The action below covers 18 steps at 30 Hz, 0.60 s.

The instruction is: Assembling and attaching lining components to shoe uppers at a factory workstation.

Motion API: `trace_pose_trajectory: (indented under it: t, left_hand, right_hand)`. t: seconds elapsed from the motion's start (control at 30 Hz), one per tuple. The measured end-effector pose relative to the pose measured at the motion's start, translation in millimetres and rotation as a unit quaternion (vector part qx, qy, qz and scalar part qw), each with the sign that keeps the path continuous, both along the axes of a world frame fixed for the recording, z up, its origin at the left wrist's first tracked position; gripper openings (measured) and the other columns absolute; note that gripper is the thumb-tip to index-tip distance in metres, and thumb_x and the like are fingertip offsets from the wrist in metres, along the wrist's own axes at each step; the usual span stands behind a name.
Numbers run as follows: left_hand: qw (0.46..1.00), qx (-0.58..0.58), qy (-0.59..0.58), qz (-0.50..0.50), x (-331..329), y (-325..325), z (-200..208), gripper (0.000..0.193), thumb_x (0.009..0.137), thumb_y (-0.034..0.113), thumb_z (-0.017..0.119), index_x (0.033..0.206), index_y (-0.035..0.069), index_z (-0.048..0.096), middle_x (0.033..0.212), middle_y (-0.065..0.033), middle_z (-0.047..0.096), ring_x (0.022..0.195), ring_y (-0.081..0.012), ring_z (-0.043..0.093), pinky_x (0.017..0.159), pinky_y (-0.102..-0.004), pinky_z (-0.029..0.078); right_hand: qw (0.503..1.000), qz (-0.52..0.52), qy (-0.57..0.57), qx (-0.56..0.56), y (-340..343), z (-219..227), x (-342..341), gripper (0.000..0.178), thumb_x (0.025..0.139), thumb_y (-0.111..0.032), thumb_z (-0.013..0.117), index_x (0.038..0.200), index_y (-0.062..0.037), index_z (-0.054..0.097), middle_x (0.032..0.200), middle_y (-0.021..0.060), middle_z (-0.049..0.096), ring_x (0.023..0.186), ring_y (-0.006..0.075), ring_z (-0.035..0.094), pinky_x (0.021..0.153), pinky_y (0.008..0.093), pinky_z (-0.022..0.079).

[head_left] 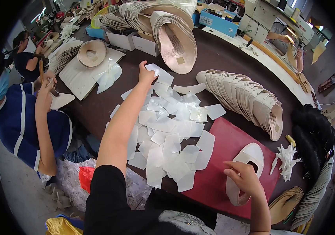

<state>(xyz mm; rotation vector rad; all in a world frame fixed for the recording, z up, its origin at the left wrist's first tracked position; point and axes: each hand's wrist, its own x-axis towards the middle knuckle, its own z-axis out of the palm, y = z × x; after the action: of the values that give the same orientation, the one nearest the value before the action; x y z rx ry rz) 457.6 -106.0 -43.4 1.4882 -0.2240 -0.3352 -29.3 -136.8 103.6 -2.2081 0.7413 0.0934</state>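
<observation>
Head view: left hand pinches a far translucent piece; right hand, fingers spread, over near-right shoe upper.

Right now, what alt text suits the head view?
A person's left hand is at the far edge of a pile of translucent white pieces on a brown table; the right hand is over a cream shoe upper on a red mat.
</observation>
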Motion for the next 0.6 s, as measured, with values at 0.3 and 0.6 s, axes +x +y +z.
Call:
trace_pose_trajectory:
  t: [0.3,0.6]
  left_hand:
    - [0.754,0.422,-0.502,0.032,-1,14,11,0.052,0.077,0.006,0.069,0.127,0.014,0.055,0.12,-0.0115,0.059,0.107,-0.031,0.055,0.089,-0.0441,0.045]
    - [0.603,0.563,-0.565,0.025,0,26,20,0.035,0.086,0.031,0.068,0.117,0.015,0.064,0.107,-0.0049,0.066,0.099,-0.0233,0.054,0.085,-0.0425,0.039]
  right_hand:
    - [0.998,0.035,-0.042,0.007,8,0,-3,0.027,0.088,-0.012,0.066,0.111,0.0013,0.067,0.087,0.0097,0.069,0.069,0.0201,0.059,0.066,0.0287,0.048]
    - [0.997,0.04,-0.071,-0.011,7,-7,-9,0.026,0.086,-0.007,0.067,0.111,0.0017,0.068,0.084,0.009,0.068,0.068,0.0181,0.059,0.064,0.0272,0.046]
